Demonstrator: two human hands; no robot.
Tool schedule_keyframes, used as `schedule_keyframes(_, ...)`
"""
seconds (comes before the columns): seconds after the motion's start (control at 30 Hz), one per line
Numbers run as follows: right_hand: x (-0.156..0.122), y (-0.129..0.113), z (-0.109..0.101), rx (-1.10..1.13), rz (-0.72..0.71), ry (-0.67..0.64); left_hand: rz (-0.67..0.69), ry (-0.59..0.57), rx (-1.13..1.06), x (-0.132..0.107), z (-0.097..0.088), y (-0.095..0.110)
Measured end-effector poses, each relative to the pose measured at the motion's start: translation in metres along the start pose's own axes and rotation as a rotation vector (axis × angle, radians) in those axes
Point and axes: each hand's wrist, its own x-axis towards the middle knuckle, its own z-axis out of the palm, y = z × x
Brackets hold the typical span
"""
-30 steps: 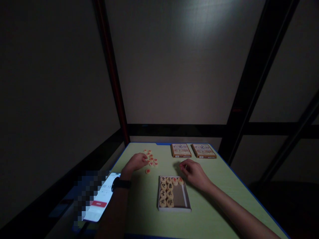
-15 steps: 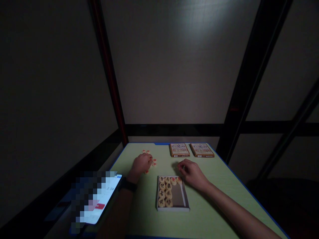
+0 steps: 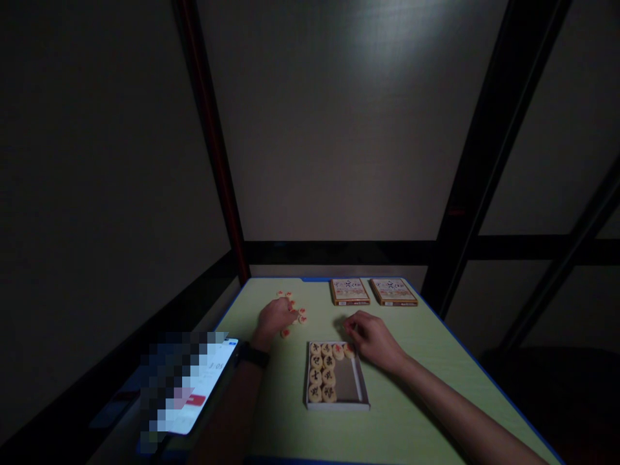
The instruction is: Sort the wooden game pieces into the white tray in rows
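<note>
My left hand [image 3: 276, 320] reaches down among loose Chinese chess pieces with red characters, its fingers closed at a Chinese chess piece [image 3: 295, 320] that is mostly covered. A red-marked piece [image 3: 285, 333] lies just in front of that hand, and another piece [image 3: 303, 319] lies to its right. Beyond the far right corner of an open shallow box [image 3: 338, 407], my right hand [image 3: 371, 337] is held with its fingers pinched; what is between them, if anything, is hidden. Inside the box, black-marked pieces [image 3: 316, 376] fill two left columns, and two red-marked pieces [image 3: 343, 351] continue the far row.
Two flat printed boxes, a left one [image 3: 349, 292] and a right one [image 3: 393, 292], lie at the table's far side. A lit phone or tablet [image 3: 201, 387] stands at the left edge. Walls enclose the green table [image 3: 411, 413] behind and on the left.
My left hand has shifted slightly, and the red-marked piece in front of it shows more fully. The right hand stays almost still. The pieces in the box are unchanged.
</note>
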Motion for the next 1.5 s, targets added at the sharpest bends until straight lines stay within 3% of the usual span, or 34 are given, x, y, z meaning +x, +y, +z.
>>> schedule_keyframes(0.27,0.0,0.0,0.0,-0.004,-0.029,-0.005,-0.037,-0.003,0.039,0.001,-0.001,0.002)
schedule_keyframes(0.73,-0.002,-0.003,-0.001,0.011,-0.062,0.001,0.096,0.019,0.118,-0.013,-0.003,0.006)
schedule_keyframes(1.07,-0.002,-0.004,-0.002,-0.014,-0.081,0.014,0.075,0.177,0.114,0.008,-0.012,-0.013)
schedule_keyframes(1.3,-0.003,-0.002,0.001,-0.01,-0.095,0.005,0.172,0.096,0.175,0.028,-0.012,-0.004)
schedule_keyframes(1.5,-0.003,-0.003,0.0,0.001,-0.098,0.015,0.237,0.023,0.207,0.033,-0.018,-0.009)
